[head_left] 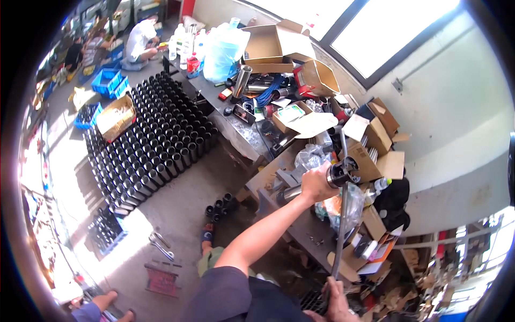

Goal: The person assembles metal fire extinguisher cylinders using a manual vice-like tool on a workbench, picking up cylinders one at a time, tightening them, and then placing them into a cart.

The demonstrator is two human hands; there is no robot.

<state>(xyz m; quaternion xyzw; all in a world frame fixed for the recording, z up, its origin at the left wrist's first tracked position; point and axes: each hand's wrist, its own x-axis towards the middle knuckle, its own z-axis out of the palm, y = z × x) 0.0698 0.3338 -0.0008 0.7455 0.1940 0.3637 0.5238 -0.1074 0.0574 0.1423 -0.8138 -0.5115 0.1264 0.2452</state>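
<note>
My left hand (pixel 316 184) reaches over the workbench, its fingers closed around a black cylindrical collar (pixel 338 173) with an open, notched end. Below my wrist, a silver tube (pixel 291 194) lies roughly in line with the collar; my hand hides whether they join. In my right hand (pixel 337 301), low in the view, is the near end of a long grey metal bar (pixel 341 228). The bar runs away from me, passing right at the collar's open end. I cannot tell whether it touches the collar. A grey metal fixture (pixel 266 203) sits beside the tube.
Cardboard boxes (pixel 370 153), plastic bags (pixel 351 206) and loose parts crowd the bench. Rows of black cylinders (pixel 145 145) stand on the floor at left, near blue crates (pixel 107 80). A few black pieces (pixel 219 206) lie by my foot. Other people (pixel 142 43) sit farther back.
</note>
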